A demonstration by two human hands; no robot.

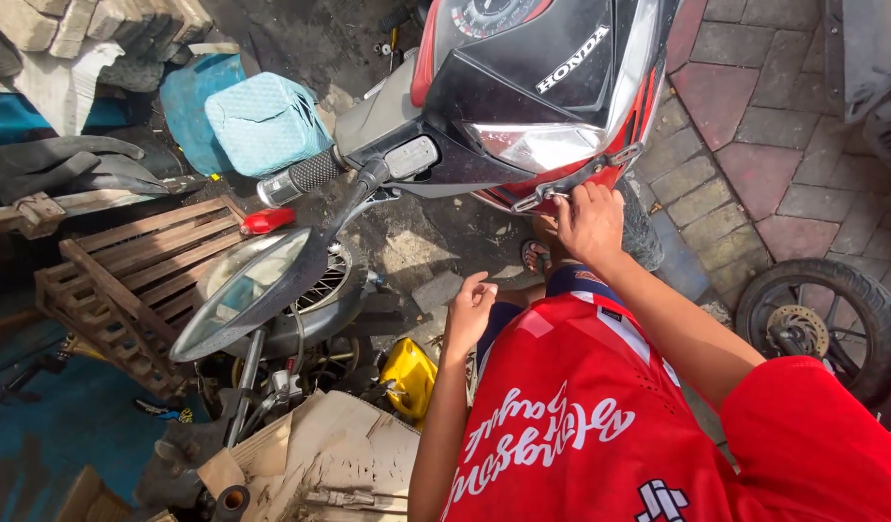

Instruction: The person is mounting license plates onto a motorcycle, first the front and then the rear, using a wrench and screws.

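Note:
A black and red motorcycle front fairing [523, 77] with a clear headlight [537, 145] stands in front of me. My right hand [592, 220] reaches up to the fairing's lower red edge, and its fingertips pinch a small metal fastener [559, 194] there. My left hand [469, 311] hangs lower, away from the bike, fingers loosely curled, with nothing visible in it. The left handlebar grip [305, 176] and a round mirror [242, 290] stick out toward the left. My red shirt [600, 416] fills the lower right.
A wooden pallet [136, 280] lies at left, with a light blue cushion [266, 121] behind it. A spoked wheel [324, 290], a yellow container [408, 377] and torn cardboard [339, 454] sit below. A loose tyre with a brake disc [820, 324] lies on the paving at right.

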